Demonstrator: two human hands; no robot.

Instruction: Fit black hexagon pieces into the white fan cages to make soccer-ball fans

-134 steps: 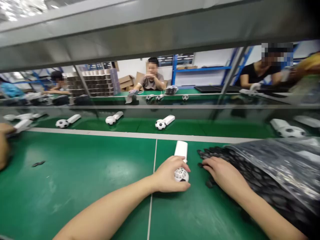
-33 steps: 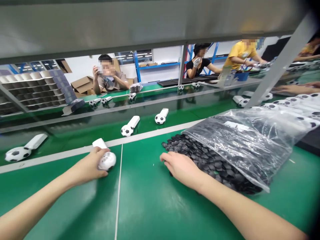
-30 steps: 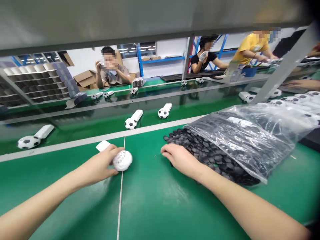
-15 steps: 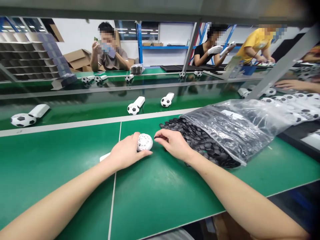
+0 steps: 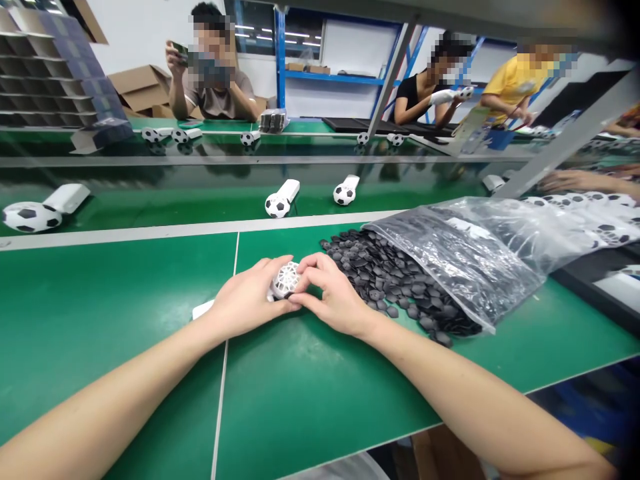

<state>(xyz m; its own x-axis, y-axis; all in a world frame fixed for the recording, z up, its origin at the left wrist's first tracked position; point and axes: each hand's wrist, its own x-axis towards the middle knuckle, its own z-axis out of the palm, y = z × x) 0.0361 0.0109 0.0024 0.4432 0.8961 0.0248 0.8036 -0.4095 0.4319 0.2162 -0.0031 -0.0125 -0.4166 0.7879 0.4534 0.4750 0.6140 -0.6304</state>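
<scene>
A white device with a round, open-patterned head (image 5: 287, 280) lies on the green work surface (image 5: 300, 400); its white handle (image 5: 203, 310) shows beyond my left wrist. My left hand (image 5: 253, 290) is wrapped round the head from the left. The fingertips of my right hand (image 5: 325, 290) are pinched together against the head's right side; whatever is between them is too small to make out. Right of that hand, many small black pieces (image 5: 390, 273) spill from a clear plastic bag (image 5: 475, 257).
Behind a pale rail (image 5: 200, 230), devices with football-patterned heads (image 5: 279, 203) lie on a green belt (image 5: 200, 200). A slanted metal post (image 5: 565, 140) and a black tray (image 5: 595, 293) stand right. Several people are across the line; another person's hand (image 5: 575, 181) is far right.
My right hand has moved left from beside the black pieces and now touches the round head. My left hand keeps its hold. The view has shifted slightly.
</scene>
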